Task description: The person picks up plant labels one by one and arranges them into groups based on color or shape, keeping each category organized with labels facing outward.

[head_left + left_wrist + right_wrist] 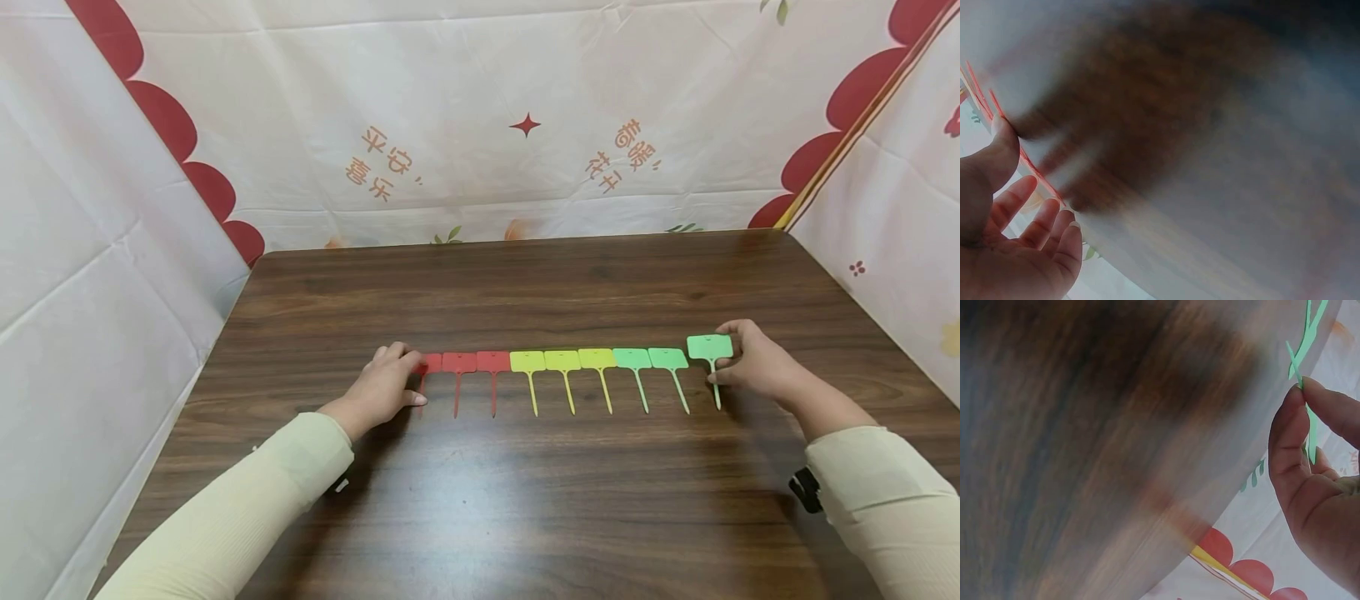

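A row of T-shaped plastic plant labels lies across the table. Red labels (459,362) are at the left, then yellow labels (562,360), then two green labels (667,358). My left hand (381,387) rests at the leftmost red label (431,363), fingertips on its head and thumb beside its stem, partly covering it. In the left wrist view the thumb and fingers stand apart along the red edge. Off the right end, my right hand (761,367) pinches another green label (708,347) between thumb and fingers, a small gap from the row.
The brown wood-grain table (465,500) spreads on all sides of the row. Behind it hangs a pale printed cloth (480,67) with red scalloped edging; more cloth flanks the left and right sides.
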Demonstrator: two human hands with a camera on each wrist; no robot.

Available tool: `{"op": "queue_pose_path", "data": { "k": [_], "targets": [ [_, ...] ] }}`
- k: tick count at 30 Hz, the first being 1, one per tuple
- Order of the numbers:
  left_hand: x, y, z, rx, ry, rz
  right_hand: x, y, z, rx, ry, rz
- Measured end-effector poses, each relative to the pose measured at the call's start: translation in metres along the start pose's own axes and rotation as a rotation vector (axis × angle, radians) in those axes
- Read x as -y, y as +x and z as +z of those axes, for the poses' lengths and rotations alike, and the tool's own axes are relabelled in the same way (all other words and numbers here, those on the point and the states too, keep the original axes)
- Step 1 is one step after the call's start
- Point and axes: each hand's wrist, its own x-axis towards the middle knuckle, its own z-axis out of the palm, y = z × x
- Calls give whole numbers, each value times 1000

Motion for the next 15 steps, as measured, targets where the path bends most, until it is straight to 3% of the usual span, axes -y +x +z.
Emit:
{"op": "queue_pose_path", "data": {
  "k": [15],
  "targets": [
    [1,0,0,-1,4,10,-4,0,2,23,-9,1]
  ]
}}
